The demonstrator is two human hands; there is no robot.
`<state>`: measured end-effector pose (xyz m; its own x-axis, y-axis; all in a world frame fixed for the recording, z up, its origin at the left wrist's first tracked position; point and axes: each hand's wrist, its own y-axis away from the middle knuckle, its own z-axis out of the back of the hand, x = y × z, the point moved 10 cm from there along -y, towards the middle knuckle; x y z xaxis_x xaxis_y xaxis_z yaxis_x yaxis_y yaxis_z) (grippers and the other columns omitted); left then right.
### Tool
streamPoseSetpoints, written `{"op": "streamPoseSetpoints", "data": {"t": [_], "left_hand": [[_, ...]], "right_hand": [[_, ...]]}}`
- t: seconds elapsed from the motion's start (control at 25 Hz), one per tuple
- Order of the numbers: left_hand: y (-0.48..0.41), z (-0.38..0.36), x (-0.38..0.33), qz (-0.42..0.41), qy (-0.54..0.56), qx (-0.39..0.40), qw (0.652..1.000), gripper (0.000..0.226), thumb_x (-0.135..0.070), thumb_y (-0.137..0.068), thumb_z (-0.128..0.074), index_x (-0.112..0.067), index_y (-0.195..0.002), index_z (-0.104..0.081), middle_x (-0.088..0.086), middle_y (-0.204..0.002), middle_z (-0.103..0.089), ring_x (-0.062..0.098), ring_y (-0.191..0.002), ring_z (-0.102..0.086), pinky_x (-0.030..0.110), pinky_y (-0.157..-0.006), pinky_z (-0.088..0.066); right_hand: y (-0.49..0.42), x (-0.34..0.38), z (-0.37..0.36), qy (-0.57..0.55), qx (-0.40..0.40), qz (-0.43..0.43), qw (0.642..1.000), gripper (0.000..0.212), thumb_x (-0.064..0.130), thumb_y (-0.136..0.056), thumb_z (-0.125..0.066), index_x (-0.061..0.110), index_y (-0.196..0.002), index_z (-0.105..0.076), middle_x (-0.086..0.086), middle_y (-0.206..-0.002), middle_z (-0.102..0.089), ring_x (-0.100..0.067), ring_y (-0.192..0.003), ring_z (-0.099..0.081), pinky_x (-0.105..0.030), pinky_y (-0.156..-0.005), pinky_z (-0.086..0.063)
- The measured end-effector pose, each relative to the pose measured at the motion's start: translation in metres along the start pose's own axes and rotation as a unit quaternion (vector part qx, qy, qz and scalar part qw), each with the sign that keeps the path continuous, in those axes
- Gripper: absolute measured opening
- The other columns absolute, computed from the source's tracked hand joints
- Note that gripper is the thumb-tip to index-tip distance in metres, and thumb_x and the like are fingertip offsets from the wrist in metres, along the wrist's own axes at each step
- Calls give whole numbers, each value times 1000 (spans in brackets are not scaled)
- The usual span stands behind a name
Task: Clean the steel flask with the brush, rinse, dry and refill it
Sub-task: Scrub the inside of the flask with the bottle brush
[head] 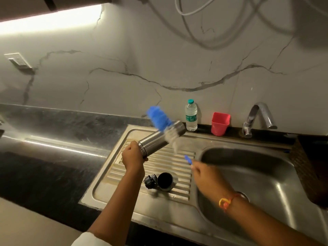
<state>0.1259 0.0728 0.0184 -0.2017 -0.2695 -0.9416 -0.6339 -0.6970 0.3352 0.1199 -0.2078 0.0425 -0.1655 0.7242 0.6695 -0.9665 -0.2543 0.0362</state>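
Light: bright strip light (53, 18) up-left of the sink (257, 183), blown white.
Glare: streak on the counter (53, 166) left of the sink.
Blur: brush (159, 119) and right hand (207, 174) smeared over the sink.
Edges: bowed, dim right of the sink.

steel flask (156, 141) tilted above drainboard (159, 167), blurred blue brush (159, 119) crossing its upper end.

Silver steel flask (158, 140), blue brush (158, 119). Beyond the left hand (133, 157): a red cup (220, 123), a green-capped clear bottle (191, 115), a grey-veined white wall (142, 59). Left of it, black surface (53, 167).
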Motion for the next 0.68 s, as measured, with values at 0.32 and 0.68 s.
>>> {"op": "streamPoseSetpoints", "data": {"t": [0.32,0.68], "left_hand": [[0,3,-5,-14,1,-10,1000,19,-28,-99,-51,-16,-90,-62,14,-99,-67,28,-85,-69,35,-61,-56],[-8,15,-8,-30,-3,9,1000,17,-22,-99,-49,-18,-89,-63,15,-100,-65,28,-87,-66,34,-61,-54]], "right_hand": [[-4,-12,2,-30,-2,-21,999,17,35,-102,-44,29,-89,-52,0,-68,-64,-24,-66,-62,-35,-57,-44],[-27,-33,25,-65,-41,-80,994,26,30,-105,-42,20,-112,-66,-7,-78,-66,-17,-66,-60,-30,-55,-44]]}}
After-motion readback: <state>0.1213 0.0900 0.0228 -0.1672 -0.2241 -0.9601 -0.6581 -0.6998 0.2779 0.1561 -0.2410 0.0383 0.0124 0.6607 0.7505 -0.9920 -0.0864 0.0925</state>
